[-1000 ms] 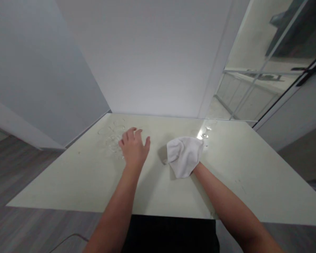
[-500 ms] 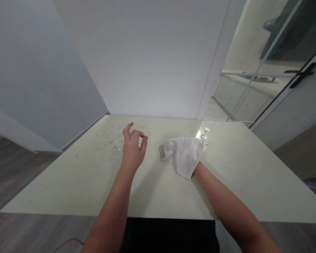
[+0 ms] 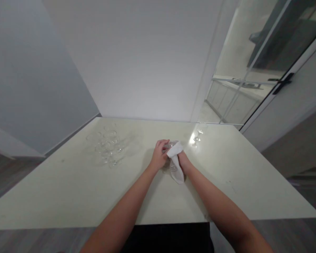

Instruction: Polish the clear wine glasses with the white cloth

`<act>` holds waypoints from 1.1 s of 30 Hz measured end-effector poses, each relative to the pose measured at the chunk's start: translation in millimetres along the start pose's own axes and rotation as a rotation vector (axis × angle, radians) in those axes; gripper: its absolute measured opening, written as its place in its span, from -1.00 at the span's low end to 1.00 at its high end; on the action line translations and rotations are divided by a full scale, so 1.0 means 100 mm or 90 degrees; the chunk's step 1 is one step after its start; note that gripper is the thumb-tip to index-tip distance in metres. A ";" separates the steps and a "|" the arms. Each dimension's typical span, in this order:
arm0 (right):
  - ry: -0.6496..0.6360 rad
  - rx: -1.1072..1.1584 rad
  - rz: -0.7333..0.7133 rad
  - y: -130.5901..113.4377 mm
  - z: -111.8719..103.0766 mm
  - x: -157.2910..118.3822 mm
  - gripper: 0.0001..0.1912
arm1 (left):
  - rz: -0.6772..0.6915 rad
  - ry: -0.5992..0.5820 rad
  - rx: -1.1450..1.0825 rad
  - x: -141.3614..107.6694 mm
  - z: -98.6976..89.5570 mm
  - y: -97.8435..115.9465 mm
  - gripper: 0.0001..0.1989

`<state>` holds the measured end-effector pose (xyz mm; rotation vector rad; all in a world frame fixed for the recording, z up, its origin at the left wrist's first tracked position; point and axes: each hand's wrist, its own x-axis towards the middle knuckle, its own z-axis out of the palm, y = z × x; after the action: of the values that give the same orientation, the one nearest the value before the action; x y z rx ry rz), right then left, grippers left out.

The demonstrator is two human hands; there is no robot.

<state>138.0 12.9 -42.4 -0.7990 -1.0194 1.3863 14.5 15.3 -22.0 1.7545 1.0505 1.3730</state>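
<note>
My left hand is closed around the side of a clear stemmed glass above the middle of the table. A white cloth hangs from my right hand and is pressed against the glass from the right. The cloth covers part of the bowl and hides most of my right fingers. The glass's stem and foot show faintly below, between the two hands.
Several clear stemmed glasses stand close together on the left of the white table. One more stemmed glass is at the back right. A white wall borders the table's far edge.
My left hand has come from the glass cluster to the middle with a glass in it. The cloth, spread out before, is now bunched against that glass in my right hand.
</note>
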 end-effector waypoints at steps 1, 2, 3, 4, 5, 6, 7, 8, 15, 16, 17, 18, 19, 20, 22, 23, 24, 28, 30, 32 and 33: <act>0.012 0.022 0.008 -0.02 0.01 -0.02 -0.68 | 0.042 -0.004 0.074 -0.02 0.00 -0.02 -0.59; 0.031 0.044 0.013 -0.03 0.01 -0.04 -0.68 | 0.079 -0.012 0.147 -0.05 -0.01 -0.02 -0.53; 0.058 0.061 0.013 -0.05 0.02 -0.04 -0.68 | 0.105 -0.019 0.212 -0.07 -0.01 0.00 -0.45; 0.088 0.074 0.008 -0.06 0.02 -0.04 -0.68 | 0.121 -0.020 0.267 -0.10 -0.01 0.03 -0.38; 0.112 0.087 0.004 -0.07 0.01 -0.03 -0.68 | 0.128 -0.016 0.309 -0.12 0.00 0.06 -0.33; 0.128 0.101 0.004 -0.08 0.01 -0.02 -0.69 | 0.126 -0.008 0.342 -0.14 0.01 0.10 -0.31; 0.138 0.114 0.007 -0.08 0.00 -0.01 -0.70 | 0.120 0.001 0.365 -0.15 0.02 0.13 -0.33; 0.143 0.124 0.013 -0.07 0.00 -0.01 -0.71 | 0.110 0.004 0.376 -0.16 0.03 0.16 -0.38; 0.101 0.084 0.052 -0.05 0.00 -0.04 -0.71 | -0.019 -0.081 0.261 -0.19 0.00 0.15 -0.54; 0.086 0.063 0.046 -0.05 -0.01 -0.05 -0.70 | -0.027 -0.083 0.252 -0.19 -0.01 0.14 -0.51; 0.077 0.035 0.031 -0.05 -0.02 -0.05 -0.70 | -0.032 -0.084 0.245 -0.19 -0.02 0.14 -0.48; 0.076 -0.003 0.007 -0.05 -0.05 -0.05 -0.69 | -0.034 -0.089 0.238 -0.19 -0.04 0.13 -0.45; 0.080 -0.047 -0.025 -0.04 -0.07 -0.04 -0.68 | -0.032 -0.098 0.232 -0.19 -0.05 0.13 -0.42; 0.089 -0.093 -0.058 -0.04 -0.11 -0.03 -0.68 | -0.024 -0.109 0.228 -0.19 -0.06 0.14 -0.40; 0.105 -0.169 -0.110 -0.03 -0.18 -0.01 -0.69 | 0.000 -0.136 0.227 -0.19 -0.08 0.15 -0.39; 0.109 -0.197 -0.127 -0.03 -0.21 0.01 -0.70 | 0.010 -0.150 0.233 -0.19 -0.09 0.15 -0.41; 0.109 -0.221 -0.137 -0.03 -0.23 0.01 -0.71 | 0.016 -0.163 0.245 -0.19 -0.10 0.16 -0.44; 0.089 -0.318 -0.147 -0.08 -0.26 0.03 -0.70 | -0.007 -0.191 0.364 -0.21 -0.12 0.22 -0.49; 0.081 -0.338 -0.142 -0.10 -0.25 0.03 -0.70 | -0.030 -0.182 0.446 -0.21 -0.11 0.25 -0.51; 0.088 -0.340 -0.134 -0.12 -0.24 0.04 -0.73 | -0.039 -0.171 0.509 -0.21 -0.10 0.27 -0.57; 0.098 -0.340 -0.131 -0.12 -0.25 0.04 -0.74 | -0.040 -0.168 0.527 -0.20 -0.09 0.27 -0.58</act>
<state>164.8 19.1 -40.3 -1.1338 -1.3294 0.8670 8.4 -14.8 -5.8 2.3573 1.6352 0.6481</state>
